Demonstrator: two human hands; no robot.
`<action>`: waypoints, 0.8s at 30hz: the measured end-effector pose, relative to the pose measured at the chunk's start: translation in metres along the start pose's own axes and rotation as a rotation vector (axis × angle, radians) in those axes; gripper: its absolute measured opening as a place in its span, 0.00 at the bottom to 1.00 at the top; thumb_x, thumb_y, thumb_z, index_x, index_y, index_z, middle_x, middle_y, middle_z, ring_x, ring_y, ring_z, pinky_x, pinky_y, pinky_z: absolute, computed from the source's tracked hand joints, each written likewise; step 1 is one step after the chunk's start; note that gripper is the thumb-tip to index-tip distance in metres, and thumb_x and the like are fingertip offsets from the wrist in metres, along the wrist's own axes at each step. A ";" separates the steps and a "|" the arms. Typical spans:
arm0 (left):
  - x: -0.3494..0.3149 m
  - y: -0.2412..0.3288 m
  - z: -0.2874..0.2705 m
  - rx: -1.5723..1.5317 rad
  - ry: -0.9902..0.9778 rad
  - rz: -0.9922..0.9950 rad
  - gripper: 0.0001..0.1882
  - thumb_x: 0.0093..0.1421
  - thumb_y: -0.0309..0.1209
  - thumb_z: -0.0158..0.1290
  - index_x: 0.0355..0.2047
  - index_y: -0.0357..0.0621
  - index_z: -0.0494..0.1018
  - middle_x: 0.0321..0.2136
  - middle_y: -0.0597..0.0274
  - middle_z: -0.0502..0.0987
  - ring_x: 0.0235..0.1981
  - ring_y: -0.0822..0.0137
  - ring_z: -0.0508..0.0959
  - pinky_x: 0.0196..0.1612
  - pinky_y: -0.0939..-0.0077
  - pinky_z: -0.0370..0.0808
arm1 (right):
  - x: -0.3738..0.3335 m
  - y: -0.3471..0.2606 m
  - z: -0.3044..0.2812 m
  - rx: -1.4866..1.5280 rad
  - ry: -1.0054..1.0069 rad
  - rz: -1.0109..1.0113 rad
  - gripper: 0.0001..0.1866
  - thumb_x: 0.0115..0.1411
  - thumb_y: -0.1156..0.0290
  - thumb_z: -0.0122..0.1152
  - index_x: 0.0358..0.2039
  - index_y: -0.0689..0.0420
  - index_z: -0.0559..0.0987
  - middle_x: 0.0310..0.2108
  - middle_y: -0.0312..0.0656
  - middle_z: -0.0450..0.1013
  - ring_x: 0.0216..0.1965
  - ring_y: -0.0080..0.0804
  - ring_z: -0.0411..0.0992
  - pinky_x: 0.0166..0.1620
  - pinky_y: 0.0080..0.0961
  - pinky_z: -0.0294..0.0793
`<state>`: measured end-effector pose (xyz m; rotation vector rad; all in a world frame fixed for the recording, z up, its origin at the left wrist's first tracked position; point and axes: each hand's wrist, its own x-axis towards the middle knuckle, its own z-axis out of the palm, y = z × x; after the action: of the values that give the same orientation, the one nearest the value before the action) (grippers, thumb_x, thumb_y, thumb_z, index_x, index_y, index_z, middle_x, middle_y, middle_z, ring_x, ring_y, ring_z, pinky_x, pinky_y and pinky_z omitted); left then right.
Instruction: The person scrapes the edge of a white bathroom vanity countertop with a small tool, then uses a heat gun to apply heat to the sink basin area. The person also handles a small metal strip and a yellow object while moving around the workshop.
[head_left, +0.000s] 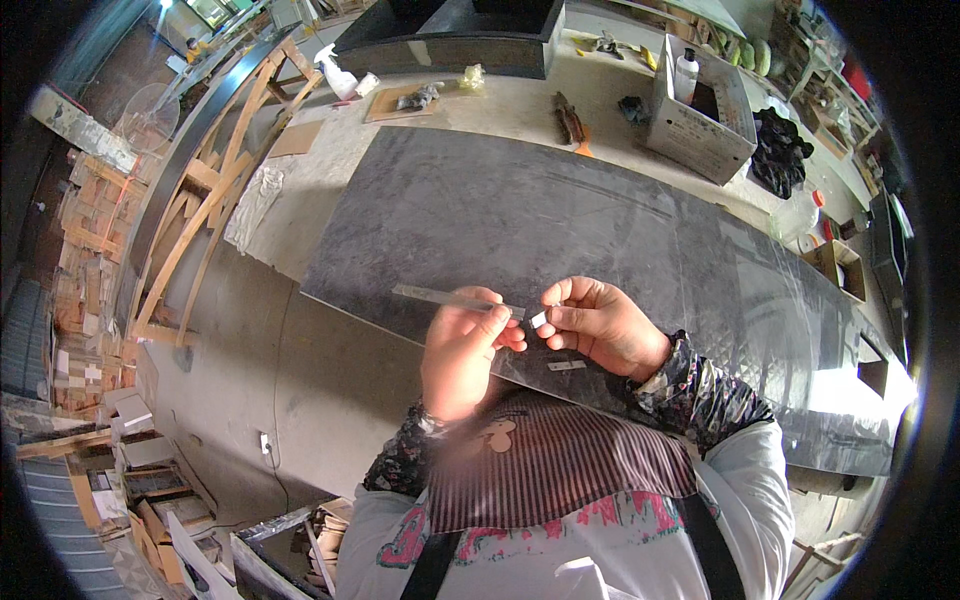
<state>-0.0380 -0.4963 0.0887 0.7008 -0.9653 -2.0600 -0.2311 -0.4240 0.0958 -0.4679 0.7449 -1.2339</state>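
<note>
My left hand [462, 350] pinches a thin, straight, greyish strip [428, 294] that looks like a short ruler. One end points left and the other reaches toward my right hand [605, 325]. Between the thumb and fingers of that hand is a small white piece [540, 320], close to the strip's right end; whether the two touch I cannot tell. Below my right hand a short, light, flat piece [567, 366] lies on the large dark grey slab [450, 200], near its front edge.
Beyond the slab, the pale table bears a spray bottle [335, 75], a dark open box [470, 50], a white carton [700, 135] holding a bottle, and a black plastic bag [780, 150]. Wooden frames [215, 190] stand at left. Wood offcuts [150, 500] are piled at lower left.
</note>
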 end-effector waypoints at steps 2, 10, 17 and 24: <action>0.001 -0.001 -0.001 0.008 -0.023 0.011 0.10 0.63 0.27 0.54 0.43 0.38 0.68 0.30 0.56 0.77 0.30 0.64 0.79 0.35 0.70 0.78 | 0.000 0.001 0.000 0.008 -0.006 -0.013 0.08 0.63 0.77 0.58 0.42 0.64 0.73 0.37 0.43 0.76 0.39 0.28 0.77 0.44 0.21 0.78; 0.002 -0.003 -0.001 0.003 -0.068 0.032 0.10 0.64 0.28 0.54 0.42 0.39 0.67 0.37 0.52 0.77 0.33 0.62 0.81 0.37 0.70 0.80 | 0.001 0.012 -0.004 -0.120 -0.004 -0.150 0.05 0.62 0.78 0.59 0.38 0.63 0.75 0.36 0.42 0.77 0.39 0.28 0.77 0.44 0.21 0.78; 0.000 -0.003 0.005 0.018 -0.062 0.064 0.08 0.64 0.26 0.53 0.41 0.39 0.67 0.38 0.50 0.77 0.34 0.63 0.81 0.39 0.69 0.80 | 0.001 0.013 -0.004 -0.306 0.012 -0.144 0.04 0.63 0.76 0.59 0.38 0.62 0.75 0.37 0.40 0.77 0.40 0.27 0.77 0.45 0.21 0.78; 0.000 -0.008 0.002 0.025 -0.064 0.117 0.08 0.63 0.22 0.53 0.41 0.39 0.67 0.39 0.52 0.77 0.34 0.64 0.80 0.41 0.70 0.80 | -0.003 0.013 -0.003 -0.306 0.024 -0.136 0.07 0.63 0.75 0.60 0.40 0.62 0.75 0.37 0.39 0.76 0.38 0.25 0.75 0.45 0.22 0.76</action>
<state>-0.0422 -0.4920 0.0834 0.5802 -1.0447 -1.9818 -0.2247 -0.4172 0.0858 -0.7658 0.9405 -1.2578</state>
